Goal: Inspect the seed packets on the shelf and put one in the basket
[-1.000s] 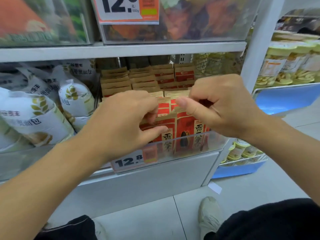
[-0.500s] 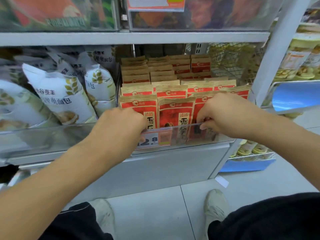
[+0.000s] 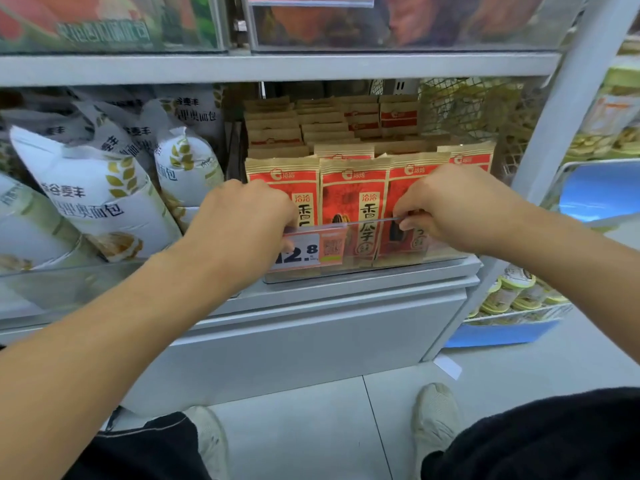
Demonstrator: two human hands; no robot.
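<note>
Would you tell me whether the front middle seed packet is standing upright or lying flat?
Upright. The front middle seed packet stands on end behind the clear shelf guard, top seal up, its printed face toward the camera.

matt paper seed packets point(image 3: 353, 188), clear plastic guard point(image 3: 363, 251)

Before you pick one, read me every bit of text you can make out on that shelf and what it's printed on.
"洽洽" and "香瓜子": middle red seed packet, front row.
"12.8": price tag on the clear shelf guard; its small print and code are unreadable.
"谷麦丰" and "奥面包": white bread bag; the characters before them are blurred.
Upper shelf label: too blurred to read.
</note>
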